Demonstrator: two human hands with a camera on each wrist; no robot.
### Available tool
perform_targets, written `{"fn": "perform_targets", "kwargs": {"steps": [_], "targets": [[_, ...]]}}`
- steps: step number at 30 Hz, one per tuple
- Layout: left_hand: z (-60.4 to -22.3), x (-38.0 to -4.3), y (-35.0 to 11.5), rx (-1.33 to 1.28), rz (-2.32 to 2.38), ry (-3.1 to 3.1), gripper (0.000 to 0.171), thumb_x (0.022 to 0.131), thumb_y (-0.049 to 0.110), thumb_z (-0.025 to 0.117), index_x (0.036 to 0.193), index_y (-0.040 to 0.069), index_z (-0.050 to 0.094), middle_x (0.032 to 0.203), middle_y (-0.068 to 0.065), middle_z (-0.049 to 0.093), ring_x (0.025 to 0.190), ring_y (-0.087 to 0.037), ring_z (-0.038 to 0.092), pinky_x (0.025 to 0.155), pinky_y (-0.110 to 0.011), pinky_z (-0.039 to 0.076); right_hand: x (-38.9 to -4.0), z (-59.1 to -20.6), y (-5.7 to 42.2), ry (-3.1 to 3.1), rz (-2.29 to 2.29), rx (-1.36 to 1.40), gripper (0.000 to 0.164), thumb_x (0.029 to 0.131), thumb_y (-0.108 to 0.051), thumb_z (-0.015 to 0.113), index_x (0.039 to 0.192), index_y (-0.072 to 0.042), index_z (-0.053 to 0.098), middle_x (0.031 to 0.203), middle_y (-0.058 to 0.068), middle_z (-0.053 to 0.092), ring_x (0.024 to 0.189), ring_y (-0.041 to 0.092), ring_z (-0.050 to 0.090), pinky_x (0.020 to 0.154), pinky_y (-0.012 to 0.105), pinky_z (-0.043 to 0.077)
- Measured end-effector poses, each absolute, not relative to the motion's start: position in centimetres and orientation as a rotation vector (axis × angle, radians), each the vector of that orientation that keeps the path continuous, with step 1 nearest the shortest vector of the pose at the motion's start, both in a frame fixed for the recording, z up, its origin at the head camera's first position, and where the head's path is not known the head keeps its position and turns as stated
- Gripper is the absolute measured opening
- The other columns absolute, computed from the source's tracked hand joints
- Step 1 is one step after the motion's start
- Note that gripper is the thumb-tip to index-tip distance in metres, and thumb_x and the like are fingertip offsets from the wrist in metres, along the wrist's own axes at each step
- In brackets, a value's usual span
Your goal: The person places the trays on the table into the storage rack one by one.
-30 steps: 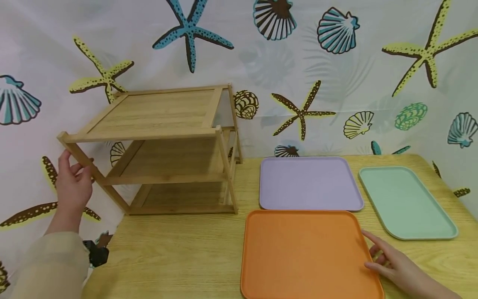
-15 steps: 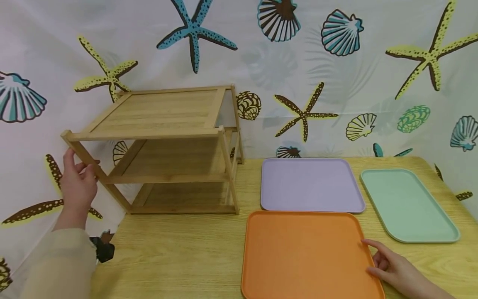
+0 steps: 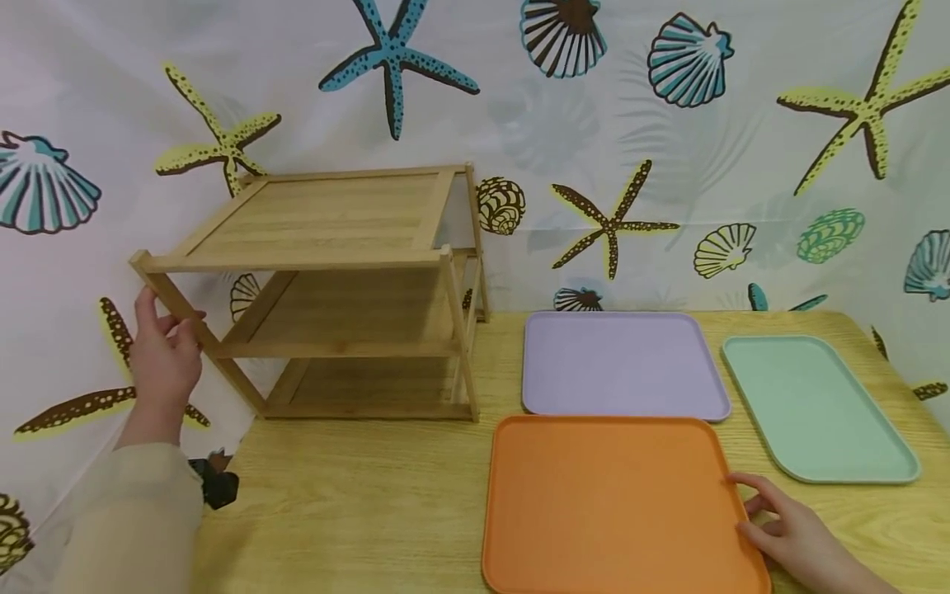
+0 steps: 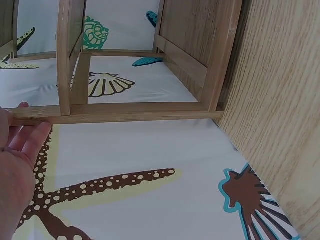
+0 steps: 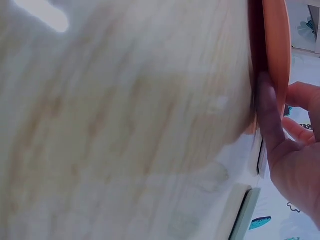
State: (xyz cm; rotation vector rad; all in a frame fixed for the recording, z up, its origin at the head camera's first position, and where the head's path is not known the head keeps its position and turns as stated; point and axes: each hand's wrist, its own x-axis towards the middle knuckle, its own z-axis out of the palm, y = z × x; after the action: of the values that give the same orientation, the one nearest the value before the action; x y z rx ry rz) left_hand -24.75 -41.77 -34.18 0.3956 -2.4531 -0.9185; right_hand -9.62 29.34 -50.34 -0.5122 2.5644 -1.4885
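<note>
A three-tier wooden shelf rack [image 3: 326,223] stands at the table's left end. My left hand [image 3: 165,355] grips its slanted front left post; in the left wrist view, the fingers [image 4: 37,140] curl round the wooden bar. At front right, an orange tray [image 3: 623,503] lies on the table. My right hand [image 3: 787,528] holds the tray's right rim. The right wrist view puts the thumb [image 5: 269,110] on one side of the orange rim, with the other fingers across from it.
Behind the orange tray lies a lavender tray [image 3: 623,363]. A mint green tray [image 3: 824,408] is at the right, near the right hand. White cloth [image 3: 519,272] printed with starfish and shells hangs behind the table [image 3: 356,495] and along its sides.
The head view has shifted a little, so everything sits slightly further right. My right hand's fingers have drawn in at the orange tray's rim. The left hand keeps its hold on the post.
</note>
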Motion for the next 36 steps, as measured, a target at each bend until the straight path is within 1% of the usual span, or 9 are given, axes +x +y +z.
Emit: {"fn": "perform_targets", "kwargs": {"steps": [2, 4, 8, 13, 16, 21, 28, 32, 36], "targets": [[-34.2, -24.8, -41.7, 0.390, -0.899, -2.449, 0.056, 0.104, 0.014, 0.035, 0.153, 0.030, 0.012, 0.131, -0.019, 0.058, 0.115, -0.037, 0.058, 0.078, -0.020, 0.049, -9.7, -50.5, 29.6, 2.438, -1.605, -0.518, 0.060, 0.096, 0.004, 0.055, 0.137, -0.038, 0.042, 0.090, 0.007, 0.056, 0.059, 0.009, 0.061, 0.048, 0.031, 0.053], [-34.2, -24.8, -41.7, 0.389, -0.874, -2.453, 0.056, 0.103, 0.014, 0.035, 0.153, 0.028, 0.012, 0.131, -0.018, 0.058, 0.115, -0.037, 0.058, 0.070, -0.014, 0.043, -9.8, -50.7, 29.8, 2.289, -1.719, -0.530, 0.064, 0.098, 0.005, 0.050, 0.135, -0.047, 0.041, 0.093, 0.006, 0.058, 0.065, 0.010, 0.062, 0.050, 0.035, 0.055], [-34.3, -24.9, -41.7, 0.390, -0.868, -2.463, 0.056, 0.103, 0.014, 0.035, 0.153, 0.026, 0.011, 0.131, -0.019, 0.058, 0.114, -0.038, 0.058, 0.065, -0.011, 0.037, -10.0, -50.9, 30.3, 1.994, -1.878, -0.566, 0.063, 0.101, 0.005, 0.042, 0.138, -0.047, 0.042, 0.102, 0.004, 0.060, 0.083, 0.014, 0.066, 0.059, 0.041, 0.058], [-34.4, -25.1, -41.8, 0.399, -0.863, -2.460, 0.056, 0.103, 0.014, 0.034, 0.152, 0.026, 0.011, 0.132, -0.018, 0.058, 0.114, -0.037, 0.058, 0.065, -0.012, 0.036, -10.1, -50.8, 30.6, 1.723, -1.994, -0.540, 0.059, 0.103, 0.003, 0.036, 0.140, -0.043, 0.043, 0.113, 0.001, 0.063, 0.096, 0.020, 0.067, 0.069, 0.044, 0.057], [-34.5, -25.1, -41.9, 0.413, -0.859, -2.462, 0.055, 0.103, 0.014, 0.034, 0.152, 0.026, 0.011, 0.133, -0.018, 0.057, 0.115, -0.037, 0.057, 0.065, -0.012, 0.036, -10.2, -50.7, 30.7, 1.646, -2.042, -0.506, 0.057, 0.104, 0.002, 0.035, 0.142, -0.040, 0.044, 0.115, 0.001, 0.064, 0.100, 0.021, 0.066, 0.073, 0.045, 0.057], [-34.4, -25.1, -41.8, 0.434, -0.868, -2.471, 0.055, 0.103, 0.016, 0.034, 0.152, 0.028, 0.011, 0.134, -0.017, 0.057, 0.117, -0.036, 0.057, 0.064, -0.012, 0.036, -10.0, -50.6, 30.7, 1.666, -2.074, -0.500, 0.057, 0.104, 0.002, 0.037, 0.143, -0.038, 0.045, 0.118, -0.001, 0.064, 0.102, 0.019, 0.066, 0.073, 0.043, 0.057], [-34.1, -24.9, -41.7, 0.425, -0.873, -2.477, 0.056, 0.103, 0.014, 0.033, 0.152, 0.027, 0.010, 0.133, -0.018, 0.057, 0.116, -0.037, 0.057, 0.063, -0.010, 0.036, -10.0, -50.2, 30.6, 1.708, -2.081, -0.448, 0.058, 0.104, 0.002, 0.037, 0.142, -0.041, 0.046, 0.121, -0.006, 0.063, 0.103, 0.016, 0.064, 0.075, 0.041, 0.057], [-34.0, -24.8, -41.7, 0.407, -0.869, -2.481, 0.055, 0.103, 0.014, 0.033, 0.152, 0.025, 0.010, 0.133, -0.019, 0.057, 0.116, -0.038, 0.057, 0.063, -0.010, 0.036, -10.0, -49.9, 30.8, 1.717, -2.088, -0.413, 0.057, 0.104, 0.001, 0.035, 0.141, -0.041, 0.047, 0.120, -0.005, 0.062, 0.103, 0.014, 0.064, 0.076, 0.038, 0.057], [-34.1, -24.9, -41.7, 0.403, -0.881, -2.484, 0.056, 0.103, 0.013, 0.032, 0.153, 0.025, 0.008, 0.134, -0.020, 0.056, 0.116, -0.039, 0.056, 0.063, -0.011, 0.036, -10.1, -49.6, 30.9, 1.613, -2.133, -0.438, 0.058, 0.105, 0.002, 0.031, 0.143, -0.038, 0.046, 0.119, -0.002, 0.061, 0.104, 0.015, 0.063, 0.078, 0.036, 0.056]]}}
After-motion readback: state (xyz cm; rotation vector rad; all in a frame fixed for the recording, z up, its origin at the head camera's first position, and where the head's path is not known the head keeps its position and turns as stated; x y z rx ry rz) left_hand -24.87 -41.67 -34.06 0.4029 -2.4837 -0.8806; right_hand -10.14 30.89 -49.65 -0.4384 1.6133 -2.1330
